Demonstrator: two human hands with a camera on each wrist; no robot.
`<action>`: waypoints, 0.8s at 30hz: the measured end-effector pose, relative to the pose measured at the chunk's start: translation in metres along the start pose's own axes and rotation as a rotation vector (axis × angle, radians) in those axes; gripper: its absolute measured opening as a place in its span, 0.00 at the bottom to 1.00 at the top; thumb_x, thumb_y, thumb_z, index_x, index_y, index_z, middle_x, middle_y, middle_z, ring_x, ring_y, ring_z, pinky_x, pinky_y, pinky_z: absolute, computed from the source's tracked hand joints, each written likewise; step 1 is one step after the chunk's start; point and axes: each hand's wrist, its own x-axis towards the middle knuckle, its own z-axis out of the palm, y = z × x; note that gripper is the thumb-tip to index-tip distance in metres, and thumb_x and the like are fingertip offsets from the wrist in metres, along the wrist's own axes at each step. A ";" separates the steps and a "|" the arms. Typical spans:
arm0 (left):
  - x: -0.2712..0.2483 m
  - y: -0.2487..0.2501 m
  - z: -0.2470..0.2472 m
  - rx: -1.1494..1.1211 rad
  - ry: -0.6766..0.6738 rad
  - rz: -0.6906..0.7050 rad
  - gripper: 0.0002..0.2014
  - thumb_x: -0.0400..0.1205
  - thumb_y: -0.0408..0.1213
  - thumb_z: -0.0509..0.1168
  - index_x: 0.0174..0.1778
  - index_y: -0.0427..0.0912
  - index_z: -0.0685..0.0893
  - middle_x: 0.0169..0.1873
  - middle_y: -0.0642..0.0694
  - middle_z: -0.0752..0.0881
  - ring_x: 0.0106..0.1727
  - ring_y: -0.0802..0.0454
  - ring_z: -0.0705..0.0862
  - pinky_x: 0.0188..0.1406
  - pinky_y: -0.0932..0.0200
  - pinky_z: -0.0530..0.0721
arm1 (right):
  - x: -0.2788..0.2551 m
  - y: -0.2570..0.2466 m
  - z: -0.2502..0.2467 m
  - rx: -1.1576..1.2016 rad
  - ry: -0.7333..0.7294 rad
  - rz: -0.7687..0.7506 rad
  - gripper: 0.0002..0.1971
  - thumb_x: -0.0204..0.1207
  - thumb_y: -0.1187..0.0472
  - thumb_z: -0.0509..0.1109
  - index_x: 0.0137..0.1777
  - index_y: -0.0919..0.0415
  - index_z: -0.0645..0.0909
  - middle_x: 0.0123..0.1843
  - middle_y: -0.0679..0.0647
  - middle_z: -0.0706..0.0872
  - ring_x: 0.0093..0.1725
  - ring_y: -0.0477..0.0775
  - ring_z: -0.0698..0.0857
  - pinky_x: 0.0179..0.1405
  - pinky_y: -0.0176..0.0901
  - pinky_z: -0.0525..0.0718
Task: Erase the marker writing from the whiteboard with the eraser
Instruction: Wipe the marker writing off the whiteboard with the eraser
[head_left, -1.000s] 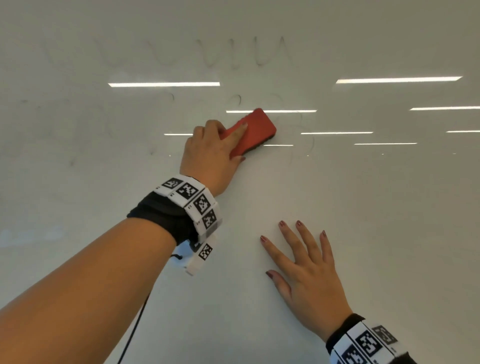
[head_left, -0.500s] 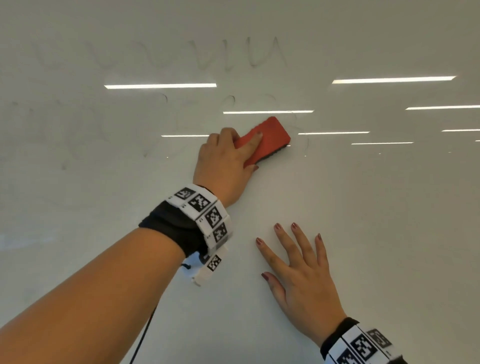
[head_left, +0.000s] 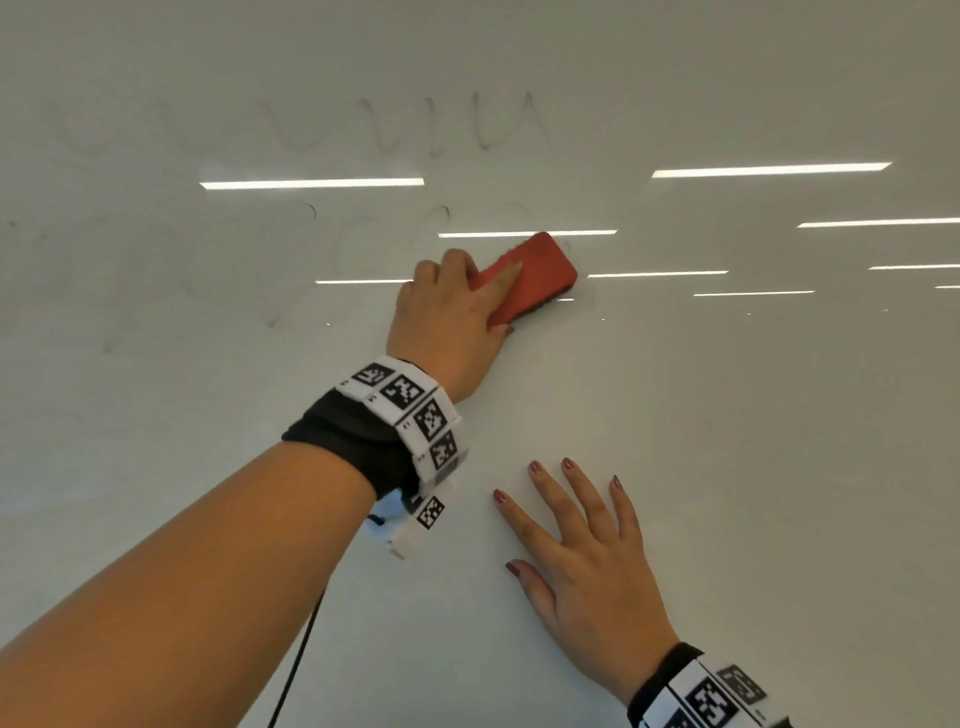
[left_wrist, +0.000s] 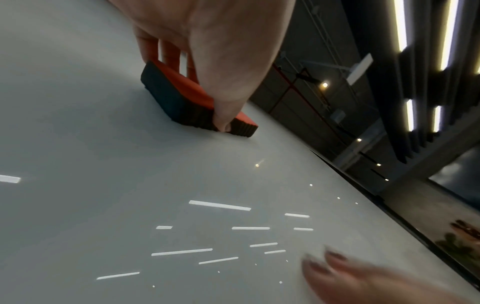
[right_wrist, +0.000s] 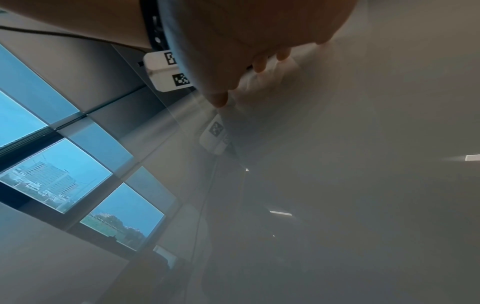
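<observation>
The whiteboard (head_left: 727, 467) fills the head view; bare white surface lies to the right of and below the eraser (head_left: 535, 273), and the left wrist view shows the board's dark edge (left_wrist: 389, 201) well apart from it. The left hand (head_left: 447, 322) grips the eraser, fingers (left_wrist: 148, 47) on one long side, thumb on the other, dark pad flat on the board. The eraser has a red back. Faint grey marker traces (head_left: 415, 124) remain above and left. The right hand (head_left: 587, 566) rests flat, fingers spread, lower right.
</observation>
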 end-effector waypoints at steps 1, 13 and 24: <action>0.003 -0.005 -0.001 0.007 0.005 -0.020 0.30 0.81 0.54 0.60 0.80 0.57 0.60 0.65 0.40 0.71 0.59 0.38 0.71 0.57 0.47 0.72 | 0.000 0.001 0.000 -0.002 0.000 -0.001 0.28 0.79 0.42 0.57 0.81 0.40 0.62 0.82 0.52 0.64 0.82 0.60 0.59 0.75 0.70 0.59; 0.012 -0.027 -0.006 -0.027 0.020 -0.134 0.30 0.82 0.53 0.59 0.80 0.55 0.59 0.65 0.38 0.70 0.61 0.37 0.70 0.59 0.46 0.71 | 0.010 0.010 -0.006 -0.020 0.048 -0.056 0.26 0.78 0.42 0.59 0.77 0.41 0.68 0.77 0.52 0.71 0.77 0.61 0.67 0.72 0.70 0.64; 0.018 0.045 0.010 -0.013 0.016 0.121 0.30 0.82 0.55 0.58 0.80 0.57 0.59 0.66 0.42 0.71 0.61 0.42 0.70 0.59 0.49 0.70 | 0.036 0.036 -0.017 -0.019 0.056 0.046 0.29 0.82 0.44 0.53 0.83 0.45 0.58 0.84 0.52 0.60 0.83 0.59 0.55 0.77 0.66 0.56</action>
